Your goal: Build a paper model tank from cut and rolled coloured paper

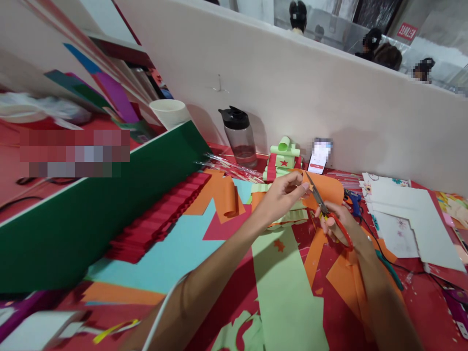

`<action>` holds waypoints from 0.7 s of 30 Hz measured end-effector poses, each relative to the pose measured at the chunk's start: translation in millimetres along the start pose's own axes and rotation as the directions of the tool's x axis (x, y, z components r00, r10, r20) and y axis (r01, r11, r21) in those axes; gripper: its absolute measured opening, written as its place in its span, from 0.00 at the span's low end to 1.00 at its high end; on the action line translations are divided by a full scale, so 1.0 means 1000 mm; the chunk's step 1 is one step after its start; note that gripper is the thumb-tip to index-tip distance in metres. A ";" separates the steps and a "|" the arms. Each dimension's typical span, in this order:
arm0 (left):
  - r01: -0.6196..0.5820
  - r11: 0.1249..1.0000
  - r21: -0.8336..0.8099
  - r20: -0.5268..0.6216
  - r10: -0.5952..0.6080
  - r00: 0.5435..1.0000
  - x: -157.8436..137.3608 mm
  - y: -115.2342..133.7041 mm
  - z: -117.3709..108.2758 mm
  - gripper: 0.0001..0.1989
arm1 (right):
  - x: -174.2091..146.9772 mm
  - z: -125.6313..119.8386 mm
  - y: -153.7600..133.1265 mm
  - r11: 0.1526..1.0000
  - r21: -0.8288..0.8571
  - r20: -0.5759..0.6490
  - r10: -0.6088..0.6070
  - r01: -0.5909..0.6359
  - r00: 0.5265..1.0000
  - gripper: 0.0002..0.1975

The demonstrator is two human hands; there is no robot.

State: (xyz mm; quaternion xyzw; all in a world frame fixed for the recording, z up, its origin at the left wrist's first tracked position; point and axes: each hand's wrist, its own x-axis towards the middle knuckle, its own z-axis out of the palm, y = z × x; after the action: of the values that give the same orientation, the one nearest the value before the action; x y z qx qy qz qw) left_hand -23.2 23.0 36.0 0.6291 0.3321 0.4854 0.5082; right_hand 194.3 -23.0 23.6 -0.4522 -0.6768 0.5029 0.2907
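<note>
Partition [270, 83]: white, standing along the far side; probably there to divide the work places.
Red tabletop [420, 302]: bears paper and tools.
Green board [91, 219]: on its long edge at the left, perhaps as a fence for the work area.
Blue sheet [164, 265]: flat, under the red pleated stack [161, 219].
Light-green sheet [288, 287]: laid lengthwise between the forearms.
Water bottle [240, 141]: upright near the partition, presumably out of the way of the arms.
Left hand [283, 192]: thumb and fingers closed in a pinch on orange paper [329, 186], likely to steady it; whether the bit at the fingertips is separate, cannot tell.
Right hand [341, 222]: wrapped round the red handles of the scissors [321, 205], blades pointing up beside the left fingertips. Blades look nearly together; contact with paper unclear.
Green paper model [287, 161]: rolled tubes, red star on front, beyond the left hand.
Phone [319, 158]: propped against the partition, screen facing the person, seemingly for viewing.
Orange cut-out [279, 244]: lies on the light-green sheet.
</note>
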 end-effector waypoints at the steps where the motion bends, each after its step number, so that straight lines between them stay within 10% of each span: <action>1: 0.003 1.000 0.003 0.003 -0.003 1.000 0.000 0.000 0.000 0.17 | 0.000 0.000 0.000 1.000 -0.009 -0.005 0.003 -0.003 1.000 0.40; 21: 0.023 1.000 0.017 -0.010 -0.023 1.000 0.002 -0.003 0.000 0.16 | -0.001 -0.001 0.005 1.000 -0.021 -0.011 -0.003 0.003 1.000 0.36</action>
State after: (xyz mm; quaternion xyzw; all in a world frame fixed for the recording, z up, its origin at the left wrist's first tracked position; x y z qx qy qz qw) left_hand -22.9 25.4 33.7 0.6272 0.3457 0.4796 0.5070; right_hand 197.0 -23.1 19.2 -0.4570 -0.6812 0.4927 0.2904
